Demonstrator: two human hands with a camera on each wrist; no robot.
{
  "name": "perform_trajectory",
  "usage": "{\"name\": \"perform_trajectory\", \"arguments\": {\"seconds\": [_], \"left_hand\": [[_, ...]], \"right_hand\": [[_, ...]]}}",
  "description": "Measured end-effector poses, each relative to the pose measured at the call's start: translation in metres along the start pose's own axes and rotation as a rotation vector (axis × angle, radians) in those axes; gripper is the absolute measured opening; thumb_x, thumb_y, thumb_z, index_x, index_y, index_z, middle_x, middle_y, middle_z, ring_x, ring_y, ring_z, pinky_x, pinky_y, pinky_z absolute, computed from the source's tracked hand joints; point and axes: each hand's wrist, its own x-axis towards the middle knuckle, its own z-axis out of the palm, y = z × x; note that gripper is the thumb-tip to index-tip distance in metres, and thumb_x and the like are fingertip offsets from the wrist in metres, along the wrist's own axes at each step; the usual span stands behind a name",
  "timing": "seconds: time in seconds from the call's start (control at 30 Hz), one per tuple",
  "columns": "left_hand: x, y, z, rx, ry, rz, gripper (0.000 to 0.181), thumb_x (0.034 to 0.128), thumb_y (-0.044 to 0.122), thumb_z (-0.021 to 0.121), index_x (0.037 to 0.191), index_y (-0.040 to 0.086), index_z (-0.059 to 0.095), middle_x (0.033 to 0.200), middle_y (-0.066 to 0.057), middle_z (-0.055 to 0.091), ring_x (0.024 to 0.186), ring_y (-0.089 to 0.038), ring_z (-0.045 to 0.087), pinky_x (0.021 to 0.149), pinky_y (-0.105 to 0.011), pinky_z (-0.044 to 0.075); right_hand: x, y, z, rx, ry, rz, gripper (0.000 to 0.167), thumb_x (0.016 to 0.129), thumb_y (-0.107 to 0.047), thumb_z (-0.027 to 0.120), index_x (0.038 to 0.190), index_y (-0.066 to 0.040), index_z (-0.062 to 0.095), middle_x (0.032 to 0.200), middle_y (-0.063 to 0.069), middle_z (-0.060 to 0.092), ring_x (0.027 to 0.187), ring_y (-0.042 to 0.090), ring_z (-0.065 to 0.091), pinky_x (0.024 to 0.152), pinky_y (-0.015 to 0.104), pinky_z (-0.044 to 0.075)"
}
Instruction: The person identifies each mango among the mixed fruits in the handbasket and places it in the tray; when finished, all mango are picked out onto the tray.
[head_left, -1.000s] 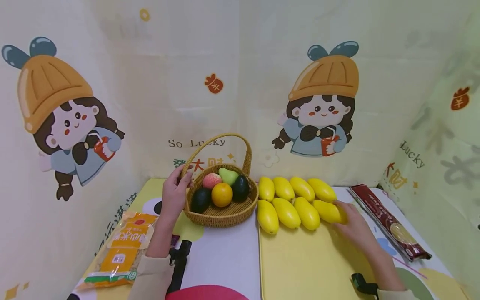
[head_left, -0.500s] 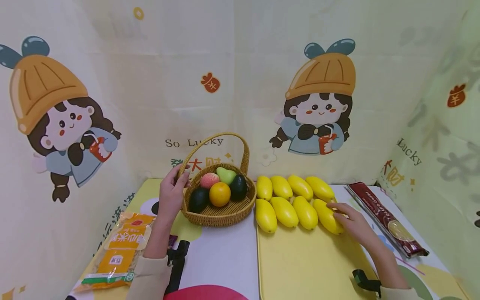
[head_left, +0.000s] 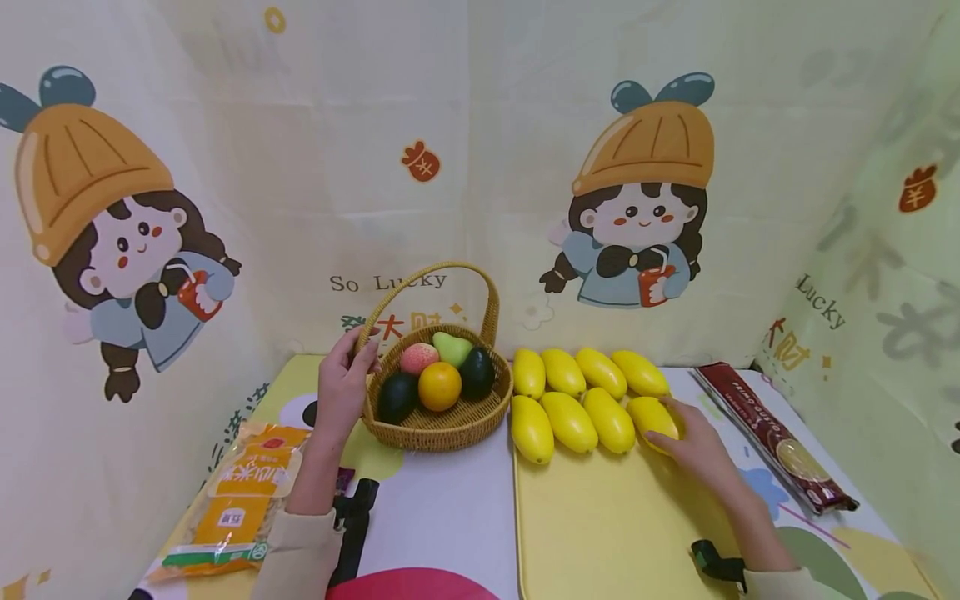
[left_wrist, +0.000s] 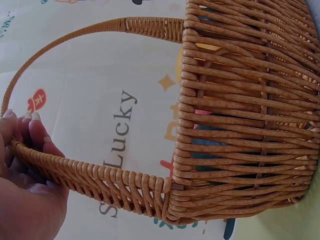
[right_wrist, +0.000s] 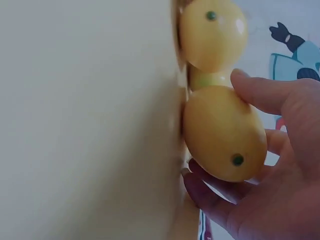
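Observation:
My left hand (head_left: 345,387) grips the side of the arched handle on a woven wicker basket (head_left: 442,437). Inside lie an orange (head_left: 440,386), a pink peach-like fruit (head_left: 418,358), a green pear (head_left: 451,347) and two dark avocados (head_left: 477,373). In the left wrist view, the fingers curl around the handle (left_wrist: 100,177). At the right end of the front row, my right hand (head_left: 697,446) holds a yellow mango (head_left: 654,419). The right wrist view has the thumb above this mango (right_wrist: 225,132) and the fingers curled below it.
Several more mangoes (head_left: 570,421) lie in two rows at the far end of a yellow tray (head_left: 600,533). A dark red packet (head_left: 772,437) lies right of the tray. An orange bag (head_left: 238,500) lies at the left, by my forearm. A printed cloth wall stands behind.
My right hand has shifted around the end mango, its thumb now at the near side, and the mango has turned a little. My left hand stays on the basket handle.

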Motion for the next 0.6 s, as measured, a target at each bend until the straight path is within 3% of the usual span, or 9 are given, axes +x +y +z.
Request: {"name": "perform_trajectory", "arguments": {"seconds": [0.17, 0.3, 0.43, 0.6], "left_hand": [[0.0, 0.003, 0.001, 0.011, 0.0, 0.0, 0.031, 0.1031, 0.02, 0.054, 0.129, 0.005, 0.059, 0.088, -0.008, 0.054, 0.085, -0.034, 0.055, 0.076, -0.016, 0.052], [0.0, 0.005, 0.001, 0.028, -0.005, 0.002, 0.033, 0.1034, 0.023, 0.053, 0.13, 0.005, 0.059, 0.09, -0.013, 0.054, 0.083, -0.025, 0.055, 0.075, -0.015, 0.05], [0.0, 0.005, 0.001, 0.026, -0.004, -0.006, 0.033, 0.1034, 0.024, 0.053, 0.13, 0.005, 0.058, 0.092, -0.017, 0.053, 0.082, -0.021, 0.054, 0.074, -0.014, 0.049], [-0.001, 0.003, 0.001, 0.02, 0.001, -0.024, 0.032, 0.1035, 0.021, 0.053, 0.131, 0.007, 0.058, 0.092, -0.016, 0.053, 0.082, -0.02, 0.055, 0.076, -0.016, 0.051]], "right_hand": [[-0.004, -0.001, -0.011, -0.011, -0.061, 0.046, 0.084, 0.091, -0.044, 0.069, 0.15, 0.004, 0.033, 0.147, 0.036, 0.036, 0.131, 0.055, 0.038, 0.104, 0.069, 0.034], [-0.007, 0.0, -0.019, -0.015, -0.098, 0.02, 0.079, 0.088, -0.034, 0.073, 0.148, 0.003, 0.037, 0.143, 0.034, 0.043, 0.12, 0.051, 0.051, 0.098, 0.064, 0.044], [-0.007, 0.001, -0.018, -0.016, -0.071, -0.013, 0.072, 0.086, -0.024, 0.075, 0.144, 0.003, 0.043, 0.135, 0.034, 0.052, 0.112, 0.049, 0.058, 0.094, 0.061, 0.048], [-0.003, 0.004, -0.01, -0.031, -0.024, 0.018, 0.072, 0.089, -0.029, 0.073, 0.145, 0.002, 0.042, 0.134, 0.034, 0.053, 0.111, 0.045, 0.059, 0.093, 0.056, 0.049]]}}
